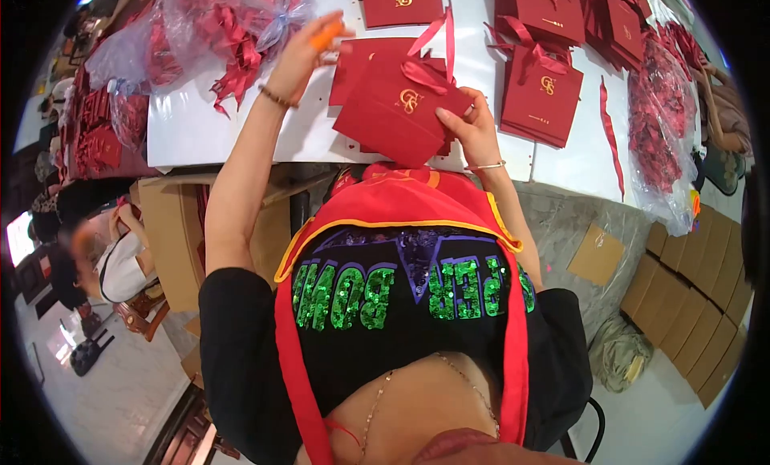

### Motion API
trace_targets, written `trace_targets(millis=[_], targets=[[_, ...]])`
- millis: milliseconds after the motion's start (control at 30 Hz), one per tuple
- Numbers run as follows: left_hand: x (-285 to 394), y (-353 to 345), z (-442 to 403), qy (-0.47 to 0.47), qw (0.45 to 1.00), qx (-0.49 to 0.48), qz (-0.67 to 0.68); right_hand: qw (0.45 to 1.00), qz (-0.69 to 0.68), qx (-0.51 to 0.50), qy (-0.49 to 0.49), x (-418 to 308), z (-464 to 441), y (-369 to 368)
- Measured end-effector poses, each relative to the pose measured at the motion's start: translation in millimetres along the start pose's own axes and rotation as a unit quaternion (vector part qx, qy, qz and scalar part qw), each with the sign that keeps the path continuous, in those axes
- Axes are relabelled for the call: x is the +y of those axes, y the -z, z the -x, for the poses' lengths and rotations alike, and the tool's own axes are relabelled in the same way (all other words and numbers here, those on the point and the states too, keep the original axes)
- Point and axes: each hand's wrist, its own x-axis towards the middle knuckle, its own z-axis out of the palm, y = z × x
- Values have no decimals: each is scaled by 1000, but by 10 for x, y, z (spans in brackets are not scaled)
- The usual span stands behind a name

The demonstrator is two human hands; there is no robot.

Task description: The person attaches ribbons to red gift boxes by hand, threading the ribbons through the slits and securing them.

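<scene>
My right hand pinches the right edge of a dark red paper bag, its thumb on the front. The bag is tilted, with a gold monogram and a pink-red ribbon handle at its top. It overlaps another red bag on the white table. Raised to the upper left of these bags is my left hand, slightly blurred, its fingers apart. Something orange shows at its fingers; whether it is worn or held cannot be made out.
More red bags stand at the top and right of the white table. Plastic sacks of red ribbons lie left and right. A loose ribbon hangs over the edge. Cardboard boxes stand lower right; another person sits left.
</scene>
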Motion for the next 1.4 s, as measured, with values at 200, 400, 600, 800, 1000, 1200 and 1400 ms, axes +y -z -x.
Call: trace_targets(millis=[200,400,600,800,1000,1200,1400], targets=[[-239,-279,250,17,993,-84,-75,999,-6,28,-44,-79,-41,18],[-42,-483,302,-26,990,-82,-114,997,37,57,-31,40,-81,178],[-160,-498,360,2,962,-166,215,981,-151,116,33,-130,-76,208],[367,-1442,320,-67,962,-209,162,941,-139,274,141,-313,61,820],[450,-2333,-119,-485,798,-72,-350,922,-121,338,146,-321,265,1334],[-131,-2893,-620,-455,658,-51,-598,923,-168,336,86,-165,290,1400],[-434,-3203,-907,-341,715,-137,-595,945,-70,315,59,-179,297,1616]])
